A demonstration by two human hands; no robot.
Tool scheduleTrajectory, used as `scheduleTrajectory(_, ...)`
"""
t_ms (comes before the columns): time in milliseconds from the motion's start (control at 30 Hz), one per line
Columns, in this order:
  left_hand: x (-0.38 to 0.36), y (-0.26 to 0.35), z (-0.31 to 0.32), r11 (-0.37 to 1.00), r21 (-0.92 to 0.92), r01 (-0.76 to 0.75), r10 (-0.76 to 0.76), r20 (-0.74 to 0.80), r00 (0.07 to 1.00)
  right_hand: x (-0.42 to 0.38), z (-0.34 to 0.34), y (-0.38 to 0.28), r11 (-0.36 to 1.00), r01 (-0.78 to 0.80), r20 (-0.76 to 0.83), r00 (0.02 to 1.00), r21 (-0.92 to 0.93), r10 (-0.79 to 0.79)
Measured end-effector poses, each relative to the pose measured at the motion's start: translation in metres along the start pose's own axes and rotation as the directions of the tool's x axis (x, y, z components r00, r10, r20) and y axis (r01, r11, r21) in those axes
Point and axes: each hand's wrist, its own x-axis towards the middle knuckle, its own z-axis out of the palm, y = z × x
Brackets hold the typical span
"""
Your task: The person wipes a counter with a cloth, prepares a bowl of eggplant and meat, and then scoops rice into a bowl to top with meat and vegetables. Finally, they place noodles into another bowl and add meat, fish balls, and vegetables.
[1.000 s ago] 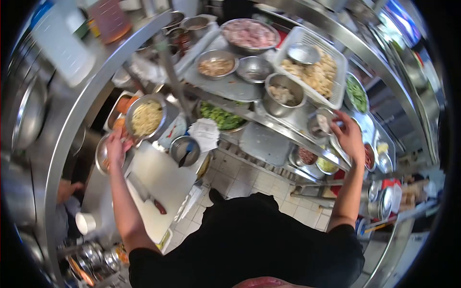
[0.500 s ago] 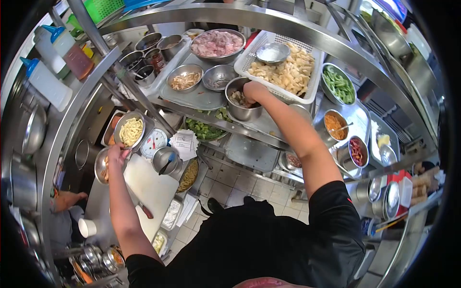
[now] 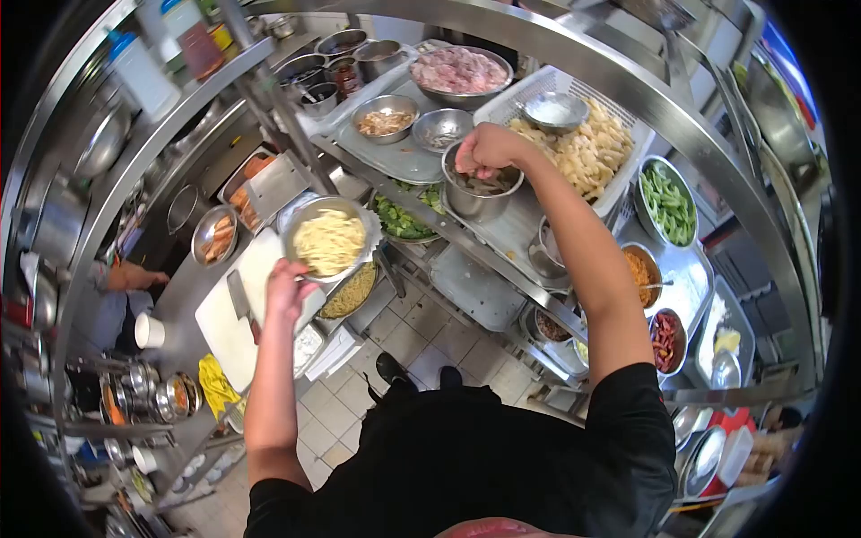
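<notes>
My left hand (image 3: 291,287) is closed on the near rim of a metal bowl (image 3: 306,213), thumb at its edge. Pale yellow noodles (image 3: 330,242) fill the bowl, which is held over the left counter. My right hand (image 3: 489,151) is at the mouth of a deep metal pot (image 3: 475,208), with its fingers bunched together; what they hold, if anything, cannot be made out. Greyish pieces of food (image 3: 487,186) show inside the pot. Just behind it are a small metal bowl (image 3: 443,128) and a bowl of light brown pieces (image 3: 385,119).
A white basket (image 3: 637,143) of pale chunks stands beyond my right forearm, with a bowl of green vegetables (image 3: 667,204) to its right. On the left counter, a cleaver (image 3: 239,296) lies on a white cutting board (image 3: 215,327). A metal shelf rail (image 3: 574,49) crosses above. Another person's hand (image 3: 134,276) is at far left.
My left hand has brought the bowl of noodles rightward, away from the bowl of sausage-like pieces. My right hand has risen from deep in the pot to its mouth. The view has shifted.
</notes>
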Motion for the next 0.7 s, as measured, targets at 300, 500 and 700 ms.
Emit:
scheduleTrajectory(300, -0.030, 0.008, 0.073, 0.997, -0.072, 0.040, -0.024, 0.203, 0.979, 0.002, 0.069, -0.106, 0.792, 0.338, -0.225, 0.836, -0.508, -0.501)
scheduleTrajectory(500, -0.033, 0.029, 0.035, 0.999, -0.034, -0.025, 0.030, 0.165, 0.986, 0.012, 0.022, -0.027, 0.607, -0.395, -0.369, 0.913, -0.690, 0.176)
scheduleTrajectory(700, -0.021, 0.020, -0.015, 0.997, -0.076, -0.029, 0.040, 0.152, 0.988, 0.027, 0.051, 0.025, 0.666, -0.532, -0.506, 0.822, -0.523, 0.260)
